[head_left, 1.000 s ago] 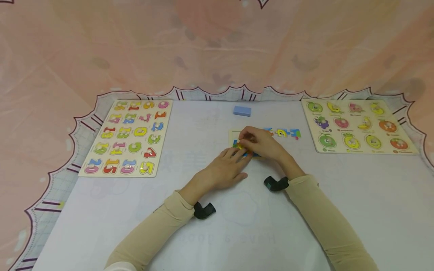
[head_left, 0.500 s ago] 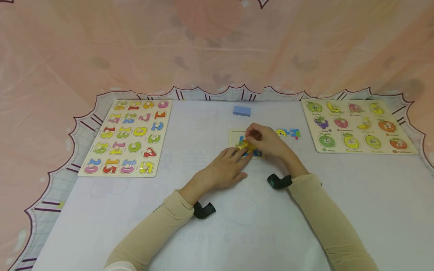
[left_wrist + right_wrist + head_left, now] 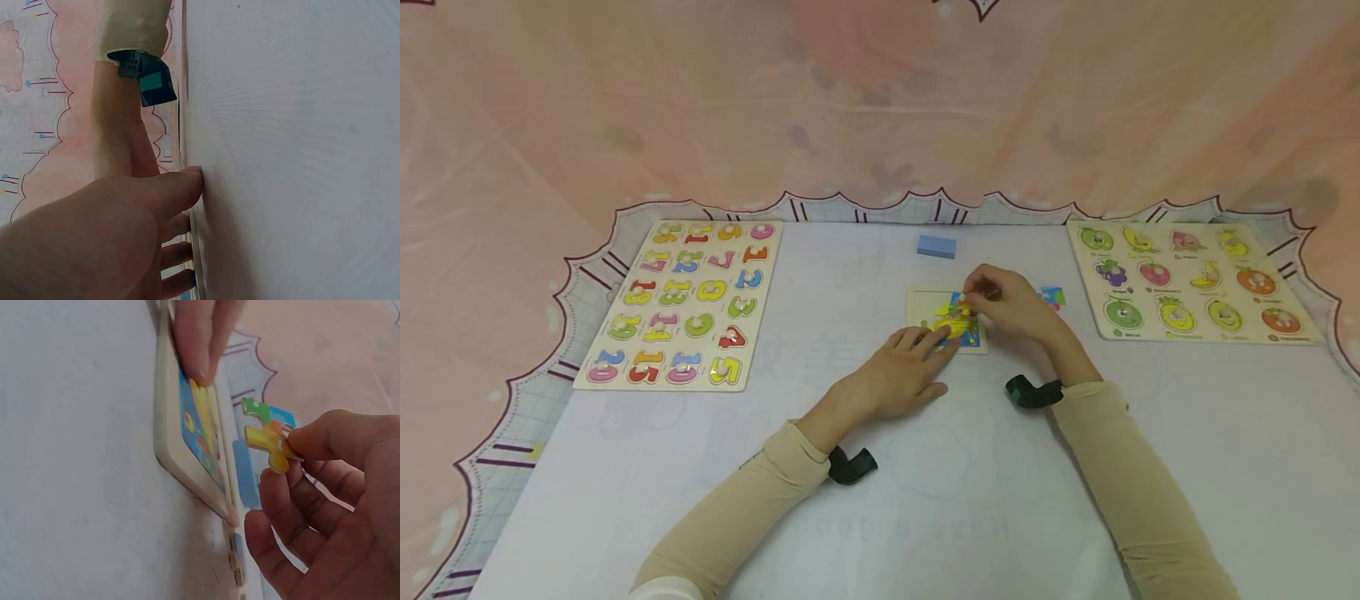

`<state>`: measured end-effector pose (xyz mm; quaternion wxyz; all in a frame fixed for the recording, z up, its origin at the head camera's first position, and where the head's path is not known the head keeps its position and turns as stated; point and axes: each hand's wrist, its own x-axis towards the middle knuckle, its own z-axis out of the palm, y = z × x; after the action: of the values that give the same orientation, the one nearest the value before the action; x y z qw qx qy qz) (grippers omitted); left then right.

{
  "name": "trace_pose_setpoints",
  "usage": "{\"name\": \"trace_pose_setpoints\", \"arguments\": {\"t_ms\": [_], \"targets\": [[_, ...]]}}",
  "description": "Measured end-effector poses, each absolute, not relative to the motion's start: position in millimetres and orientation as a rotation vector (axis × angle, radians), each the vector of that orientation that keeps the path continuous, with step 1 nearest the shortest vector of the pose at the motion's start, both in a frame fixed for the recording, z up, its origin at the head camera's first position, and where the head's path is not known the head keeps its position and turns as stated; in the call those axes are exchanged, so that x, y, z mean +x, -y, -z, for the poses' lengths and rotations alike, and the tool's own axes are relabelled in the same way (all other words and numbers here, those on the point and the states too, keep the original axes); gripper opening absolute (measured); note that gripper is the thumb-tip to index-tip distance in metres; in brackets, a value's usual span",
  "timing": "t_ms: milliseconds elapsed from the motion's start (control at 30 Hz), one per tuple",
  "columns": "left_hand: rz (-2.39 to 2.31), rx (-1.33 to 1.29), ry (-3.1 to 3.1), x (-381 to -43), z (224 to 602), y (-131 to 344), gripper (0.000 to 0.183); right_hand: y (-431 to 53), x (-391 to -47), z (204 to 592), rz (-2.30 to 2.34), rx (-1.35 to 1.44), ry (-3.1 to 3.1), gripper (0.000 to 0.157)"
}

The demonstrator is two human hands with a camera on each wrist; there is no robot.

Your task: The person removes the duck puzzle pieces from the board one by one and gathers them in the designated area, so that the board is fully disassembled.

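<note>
A small wooden jigsaw tray point(image 3: 928, 298) lies mid-table with yellow and blue picture pieces fitted along its near side. My left hand point(image 3: 898, 375) rests there, fingers fairly straight and fingertips on the pieces. Over the tray's far right corner, my right hand point(image 3: 1018, 308) pinches a jigsaw piece between thumb and fingers. The right wrist view shows this jigsaw piece point(image 3: 272, 437) in yellow, green, orange and blue, raised apart from the tray. At the tray's far left, bare wood shows. Loose jigsaw pieces point(image 3: 1054, 296) lie right of the tray, partly hidden behind the right hand.
A blue block point(image 3: 936, 247) sits beyond the tray. To the left is a number puzzle board point(image 3: 752, 333), and a fruit puzzle board point(image 3: 1157, 333) lies at the far right. A patterned pink cloth point(image 3: 880, 108) hangs behind the white table.
My right hand has moved right across the tray with the jigsaw piece, uncovering more of the tray and covering some loose pieces. The left hand has stayed in place.
</note>
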<state>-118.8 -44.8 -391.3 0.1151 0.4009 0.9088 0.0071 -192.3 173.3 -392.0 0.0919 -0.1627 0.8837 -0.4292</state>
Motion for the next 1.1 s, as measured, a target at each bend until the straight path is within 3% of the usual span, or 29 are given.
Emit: {"name": "trace_pose_setpoints", "arguments": {"t_ms": [233,1100], "targets": [[-0.017,1.175,-2.667,-118,392,45,0.062,-181,-188,378,1.237,-0.478,-2.624,0.017],[-0.053,1.192,-2.662,-118,391,46,0.062,-216,-196,388,1.127,-0.465,-2.577,0.017]]}}
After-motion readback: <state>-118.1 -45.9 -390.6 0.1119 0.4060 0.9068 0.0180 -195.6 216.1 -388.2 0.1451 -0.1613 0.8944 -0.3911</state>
